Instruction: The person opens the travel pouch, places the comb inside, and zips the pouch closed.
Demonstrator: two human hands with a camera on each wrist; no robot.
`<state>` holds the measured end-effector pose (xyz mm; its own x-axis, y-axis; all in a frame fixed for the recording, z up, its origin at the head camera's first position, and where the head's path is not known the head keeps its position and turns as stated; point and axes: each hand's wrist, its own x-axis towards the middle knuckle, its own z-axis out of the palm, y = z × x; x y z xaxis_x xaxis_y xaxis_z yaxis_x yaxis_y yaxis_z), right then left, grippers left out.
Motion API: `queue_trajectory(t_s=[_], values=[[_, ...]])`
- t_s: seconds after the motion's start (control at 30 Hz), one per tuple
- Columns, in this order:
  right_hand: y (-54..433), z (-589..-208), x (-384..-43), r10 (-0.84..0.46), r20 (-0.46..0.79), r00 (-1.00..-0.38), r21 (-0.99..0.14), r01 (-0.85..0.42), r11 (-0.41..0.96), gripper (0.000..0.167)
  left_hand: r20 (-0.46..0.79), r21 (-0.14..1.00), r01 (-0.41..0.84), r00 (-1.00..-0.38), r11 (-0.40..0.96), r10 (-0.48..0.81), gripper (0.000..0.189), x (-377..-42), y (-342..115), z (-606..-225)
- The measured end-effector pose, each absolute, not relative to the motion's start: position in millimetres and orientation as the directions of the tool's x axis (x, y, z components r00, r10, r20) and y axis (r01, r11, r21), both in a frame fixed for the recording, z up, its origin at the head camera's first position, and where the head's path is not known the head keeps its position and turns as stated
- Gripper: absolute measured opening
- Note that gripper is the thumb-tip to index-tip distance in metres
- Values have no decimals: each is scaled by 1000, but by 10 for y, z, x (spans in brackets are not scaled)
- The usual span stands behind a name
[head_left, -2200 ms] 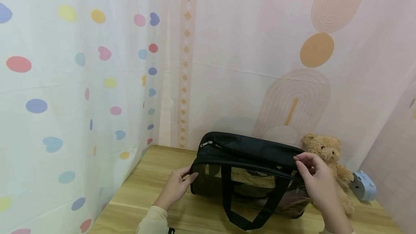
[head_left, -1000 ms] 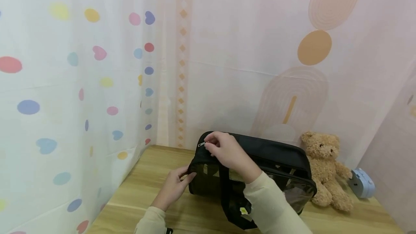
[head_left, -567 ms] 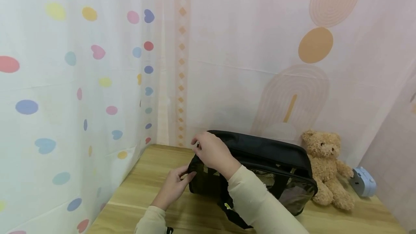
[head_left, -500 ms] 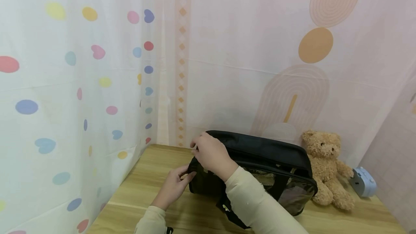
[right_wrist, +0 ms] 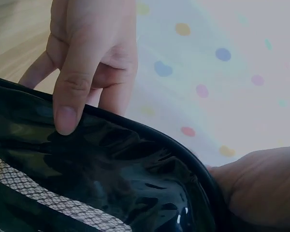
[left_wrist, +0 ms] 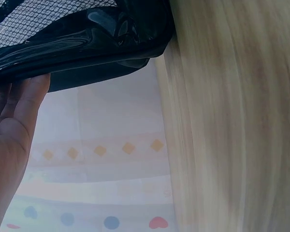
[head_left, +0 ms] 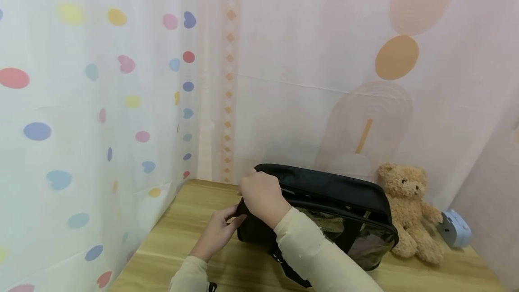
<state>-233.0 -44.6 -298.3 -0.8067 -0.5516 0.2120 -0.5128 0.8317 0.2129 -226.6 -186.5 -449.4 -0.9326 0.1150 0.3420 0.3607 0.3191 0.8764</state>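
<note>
A black bag [head_left: 336, 190] with a clear mesh side stands on the wooden table [head_left: 190, 229]. My left hand [head_left: 236, 216] holds the bag's left end between thumb and fingers. In the left wrist view the fingers [left_wrist: 24, 96] lie straight against the glossy bag [left_wrist: 77, 34]. My right hand [head_left: 259, 193] reaches across and grips the bag's top left corner, covering the zipper pull. The right wrist view shows its thumb [right_wrist: 70, 104] pressed on the bag [right_wrist: 111, 179], with the fingers curled over the far edge and the left hand [right_wrist: 256, 188] at lower right.
A brown teddy bear [head_left: 409, 206] sits against the bag's right end, and a small pale blue object [head_left: 454, 229] lies beyond it. Dotted curtains [head_left: 101, 102] close in the table on the left, patterned ones behind. Bare tabletop [left_wrist: 232, 121] lies left of the bag.
My right hand left the bag's right end, crossed to the zipper pull at the top left corner and now covers it. The left hand stayed on the left end.
</note>
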Motion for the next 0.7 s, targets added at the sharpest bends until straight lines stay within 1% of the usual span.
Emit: queue_trajectory(t_s=[0.13,0.2,0.43,0.53,0.7], values=[[-434,-2990,-2335,-546,190,-816,227,-505,833,20,347,872,365,-931,325,116,30,-2261,-1852,-4485],[-428,-2989,-2343,-547,206,-811,221,-506,834,19,349,874,367,-930,318,114,31,-2258,-1849,-4487],[-368,-2984,-2368,-516,299,-803,186,-482,856,31,333,879,347,-938,328,100,29,-2265,-1834,-4485],[-344,-2969,-2375,-505,317,-803,170,-475,863,29,340,880,350,-936,321,91,27,-2261,-1829,-4477],[-309,-2935,-2393,-533,275,-800,165,-507,846,16,339,881,347,-937,323,80,27,-2254,-1832,-4475]])
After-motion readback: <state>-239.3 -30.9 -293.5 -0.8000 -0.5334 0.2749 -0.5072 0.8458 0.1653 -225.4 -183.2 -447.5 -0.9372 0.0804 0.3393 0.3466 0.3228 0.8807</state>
